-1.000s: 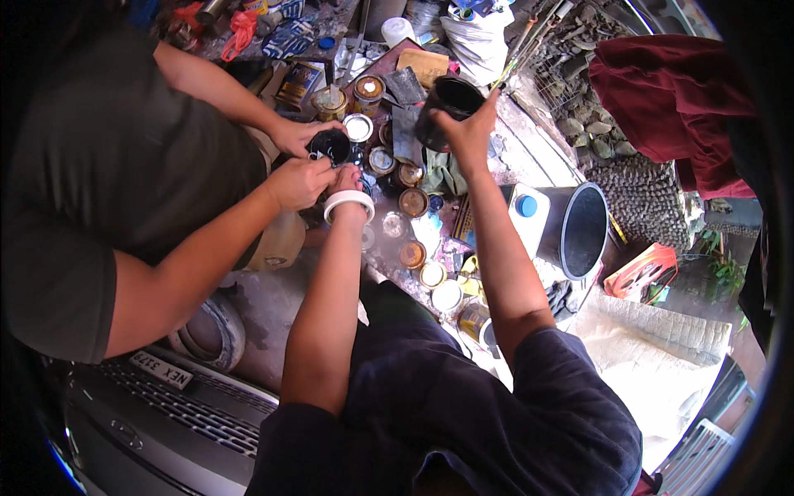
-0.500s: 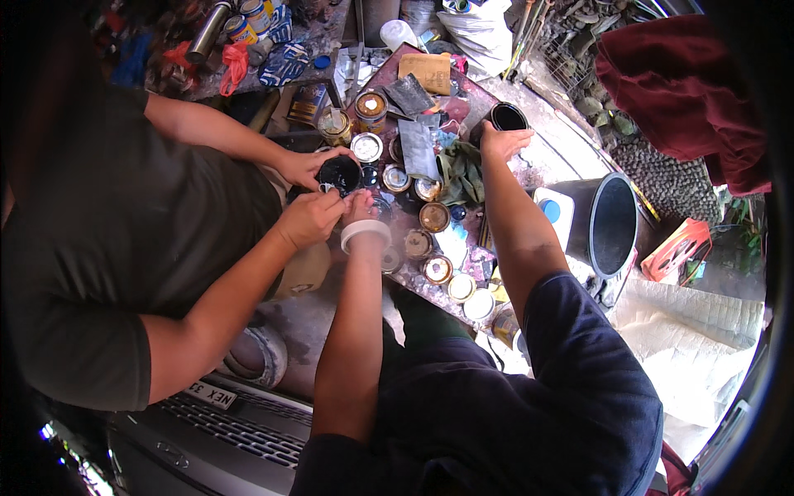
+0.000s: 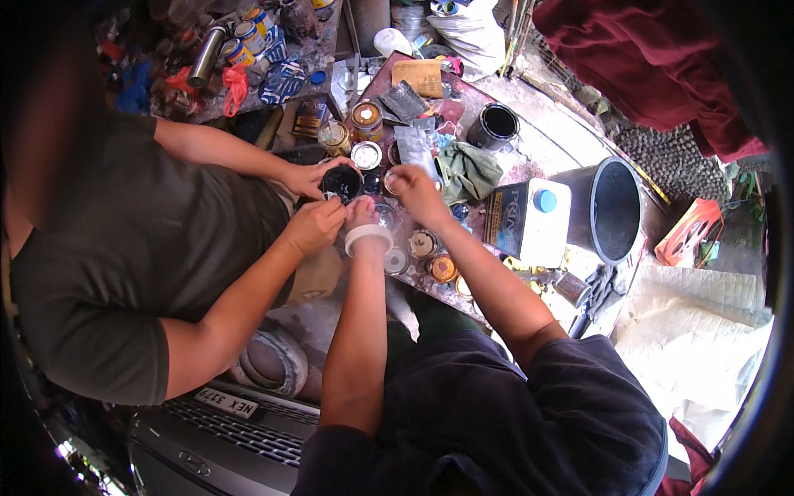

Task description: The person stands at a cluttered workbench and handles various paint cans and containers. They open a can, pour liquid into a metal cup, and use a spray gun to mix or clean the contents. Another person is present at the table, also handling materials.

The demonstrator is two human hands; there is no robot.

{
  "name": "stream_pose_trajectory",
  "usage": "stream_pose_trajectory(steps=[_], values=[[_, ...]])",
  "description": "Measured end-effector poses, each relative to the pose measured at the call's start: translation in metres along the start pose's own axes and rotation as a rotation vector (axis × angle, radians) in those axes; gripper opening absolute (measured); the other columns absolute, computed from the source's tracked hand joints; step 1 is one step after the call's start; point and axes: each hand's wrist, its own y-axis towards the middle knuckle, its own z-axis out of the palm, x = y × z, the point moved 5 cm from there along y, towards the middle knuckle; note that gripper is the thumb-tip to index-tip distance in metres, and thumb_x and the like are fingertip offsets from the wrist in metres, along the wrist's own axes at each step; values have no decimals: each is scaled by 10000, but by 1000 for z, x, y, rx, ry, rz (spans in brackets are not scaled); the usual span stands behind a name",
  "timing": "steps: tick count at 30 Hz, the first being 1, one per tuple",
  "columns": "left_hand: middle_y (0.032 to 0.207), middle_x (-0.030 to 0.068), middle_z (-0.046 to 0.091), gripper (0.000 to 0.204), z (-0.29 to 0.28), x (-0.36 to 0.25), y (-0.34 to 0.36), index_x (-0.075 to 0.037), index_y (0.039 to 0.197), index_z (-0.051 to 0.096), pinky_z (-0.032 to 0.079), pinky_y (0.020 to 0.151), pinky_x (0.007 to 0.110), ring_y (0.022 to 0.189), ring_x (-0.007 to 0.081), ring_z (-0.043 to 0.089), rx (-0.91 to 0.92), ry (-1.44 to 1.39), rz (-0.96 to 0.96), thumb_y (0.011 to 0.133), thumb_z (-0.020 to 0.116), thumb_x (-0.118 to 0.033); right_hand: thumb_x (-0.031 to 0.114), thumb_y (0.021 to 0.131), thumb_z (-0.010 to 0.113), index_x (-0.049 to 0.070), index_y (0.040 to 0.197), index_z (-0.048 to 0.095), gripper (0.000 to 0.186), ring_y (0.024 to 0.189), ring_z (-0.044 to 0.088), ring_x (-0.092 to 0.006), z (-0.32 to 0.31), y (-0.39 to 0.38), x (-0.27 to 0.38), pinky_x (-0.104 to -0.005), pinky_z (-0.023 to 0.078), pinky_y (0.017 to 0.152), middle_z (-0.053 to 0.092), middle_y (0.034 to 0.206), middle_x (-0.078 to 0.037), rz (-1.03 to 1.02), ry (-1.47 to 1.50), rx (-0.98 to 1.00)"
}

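Note:
My left hand (image 3: 361,212) is closed beside a can of black paint (image 3: 341,183); a clear rounded plastic piece (image 3: 385,217) shows next to it, and what the fingers hold is hidden. Around my left wrist sits a white ring (image 3: 369,234) like a tape roll. My right hand (image 3: 416,195) reaches across the table, its fingers curled on the rim of a small round can (image 3: 391,183). At the left, a co-worker's hands (image 3: 318,221) hold the black paint can and something thin at its rim. A larger black can (image 3: 499,122) stands apart at the far right.
Several small paint cans (image 3: 423,243) crowd the table, with a green cloth (image 3: 470,172) behind. To the right stand a square container with a blue cap (image 3: 538,217) and a dark bucket (image 3: 616,211). A car's front (image 3: 240,430) lies below left.
My right hand has let go of the larger black can at the far right and come left and nearer, onto a small round can. My left hand stays in about the same place.

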Motion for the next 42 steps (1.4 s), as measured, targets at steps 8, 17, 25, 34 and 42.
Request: stream_pose_trajectory(steps=[8,17,25,34,42], values=[[1042,72,638,195,-1,5,9,-51,1157,577,528,793,311,953,167,633,87,-57,-21,981,572,-134,128,958,638,4,992,671,133,701,611,-95,76,-4,-49,-265,498,628,687,849,-40,412,416,216],[849,-34,641,189,2,-1,-6,-131,1121,639,438,563,220,667,65,552,19,-49,-79,932,645,-119,89,930,635,11,923,667,84,656,596,-109,78,-2,-47,-267,488,606,670,785,-45,434,403,132],[952,-56,660,203,-63,-16,-78,-157,1110,655,446,632,192,768,42,566,161,309,-137,915,708,-173,225,901,662,36,917,699,194,888,702,-344,71,7,-40,-423,524,800,723,896,-184,250,25,80],[957,-17,674,225,-242,10,-140,-128,1128,673,473,674,245,813,90,598,35,700,-276,919,695,-207,240,907,662,38,910,701,206,914,701,-350,68,3,-31,-420,525,812,723,910,-192,275,46,72],[976,3,678,262,-296,48,-162,-110,1152,658,495,709,288,848,130,625,-6,773,-330,921,688,-231,260,911,664,46,927,696,217,920,688,-377,58,1,-19,-442,520,802,711,912,-206,225,-25,65]])
